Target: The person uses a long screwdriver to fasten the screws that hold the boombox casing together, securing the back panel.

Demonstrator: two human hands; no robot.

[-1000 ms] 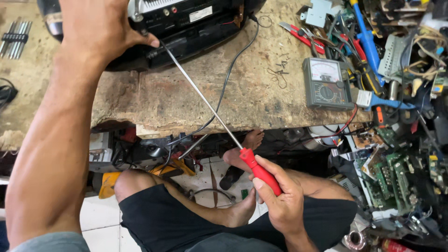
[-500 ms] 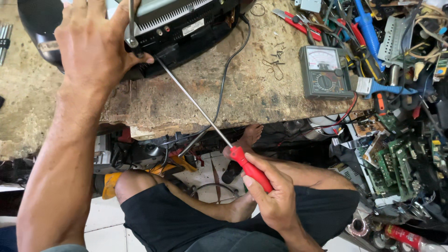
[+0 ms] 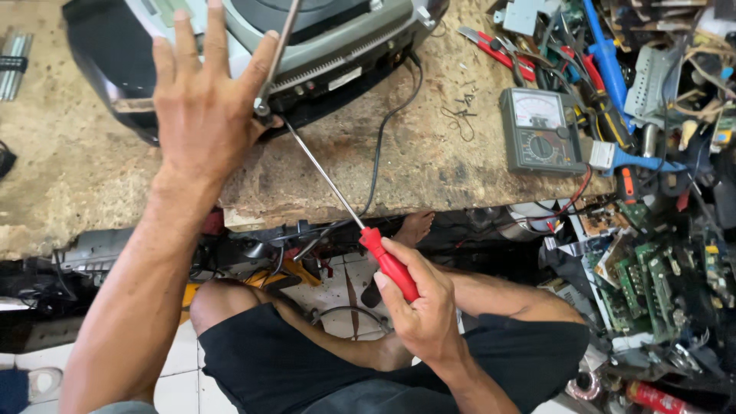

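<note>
Red-handled screwdriver [image 3: 387, 264], just one, gripped in the right hand [image 3: 422, 307]; left hand [image 3: 203, 107] spread flat on one stereo [image 3: 330, 46]

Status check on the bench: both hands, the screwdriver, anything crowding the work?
Left hand flat on the grey-black player. Right hand grips the red-handled screwdriver, tip at the player's front edge. Black cable runs beside the shaft; meter sits apart.
</note>
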